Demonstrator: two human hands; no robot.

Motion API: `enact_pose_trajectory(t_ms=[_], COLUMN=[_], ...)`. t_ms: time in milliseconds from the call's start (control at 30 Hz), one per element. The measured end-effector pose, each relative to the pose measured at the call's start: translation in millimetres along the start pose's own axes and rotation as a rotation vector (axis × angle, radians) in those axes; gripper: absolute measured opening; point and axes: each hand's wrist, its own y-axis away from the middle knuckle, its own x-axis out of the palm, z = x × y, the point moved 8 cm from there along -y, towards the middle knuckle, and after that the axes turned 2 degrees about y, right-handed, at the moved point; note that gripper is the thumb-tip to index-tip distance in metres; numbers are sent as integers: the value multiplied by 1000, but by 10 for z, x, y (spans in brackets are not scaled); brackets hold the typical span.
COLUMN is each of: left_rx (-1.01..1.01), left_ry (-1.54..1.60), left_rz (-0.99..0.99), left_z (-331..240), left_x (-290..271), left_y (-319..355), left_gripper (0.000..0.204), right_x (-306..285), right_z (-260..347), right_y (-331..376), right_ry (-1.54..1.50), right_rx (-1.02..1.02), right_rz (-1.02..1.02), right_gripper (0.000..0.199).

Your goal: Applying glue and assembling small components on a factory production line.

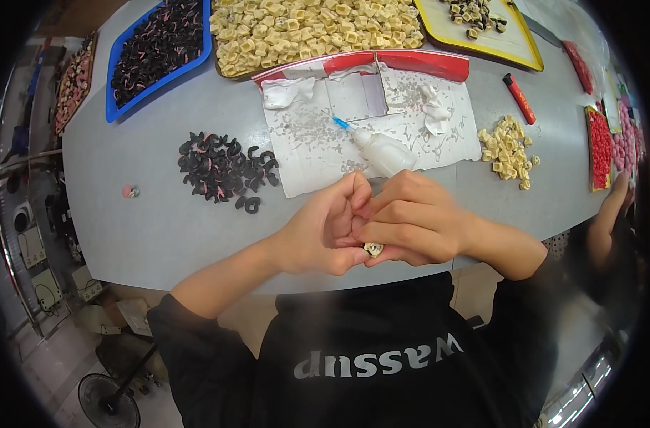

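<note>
Left hand [314, 232] and right hand [423, 221], fingers [408, 212] curled nearly closed, pinch one small cream piece [373, 249], probably for steadiness, bottle [388, 153], black pile [218, 167] and cream pile [509, 148] handily near.

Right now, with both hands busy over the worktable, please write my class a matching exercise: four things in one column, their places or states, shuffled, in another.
Column one
1. Cream-and-black piece
2. Squeeze bottle
3. Blue tray
4. Small cream pile

Column two
A. Holds black and pink pieces
B. On the grey table, by the right edge of the white sheet
C. Between the left hand and right hand
D. Lying on the white sheet, blue tip pointing up and left

Pairs: 1-C, 2-D, 3-A, 4-B
</note>
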Motion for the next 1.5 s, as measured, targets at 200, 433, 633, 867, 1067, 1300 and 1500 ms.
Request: enact_pose_trajectory(t_ms=[200, 433, 633, 867, 1067, 1300, 1500], left_rx=[-15, -21, -21, -13, -29, -19, 161], left_ry=[-73, -94, -110, -73, -111, -96, -269], left_rz=[-28, -38, -46, -44, -63, -58, -28], left_z=[12, 21, 29, 23, 36, 50, -88], left_x=[-3, -6, -10, 3, -4, -3, 23], left_y=[6, 7, 12, 14, 18, 35, 45], left_gripper=[43, 43, 43, 42, 43, 44, 47], right_x=[8, 30, 37, 41, 40, 18, -48], right_z=[14, 26, 34, 42, 41, 63, 100], right_y=[4, 11, 14, 13, 15, -27, -54], right_ry=[8, 16, 17, 8, 1, -18, 74], right_rx=[-3, -13, -20, -38, -35, -45, -90], right_rz=[15, 32, 37, 50, 41, -17, -58], right_gripper=[30, 30, 29, 29, 28, 26, 29])
